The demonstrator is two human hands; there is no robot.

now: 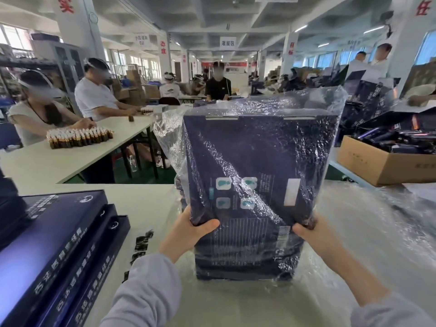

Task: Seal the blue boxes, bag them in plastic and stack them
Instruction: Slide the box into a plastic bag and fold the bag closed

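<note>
My left hand [191, 230] and right hand [309, 232] each grip a lower side of the upright blue box [247, 161], thumbs on its near face, sheathed in a clear plastic bag [169, 131] at 12 o'clock, with stacked blue boxes [59, 244] lying flat at 8 o'clock on the table [146, 204].

Left hand [188, 228]: fingers hidden behind the blue box [257, 156]; only the thumb shows. Right hand [311, 232]: same condition. Small print between the hands is unreadable under the creased plastic bag [169, 135]. The stack of blue boxes [54, 244] left of the left hand is cut off by the left and bottom edges. The cardboard carton [382, 166] beyond the right hand is cut off by the right edge.
</note>
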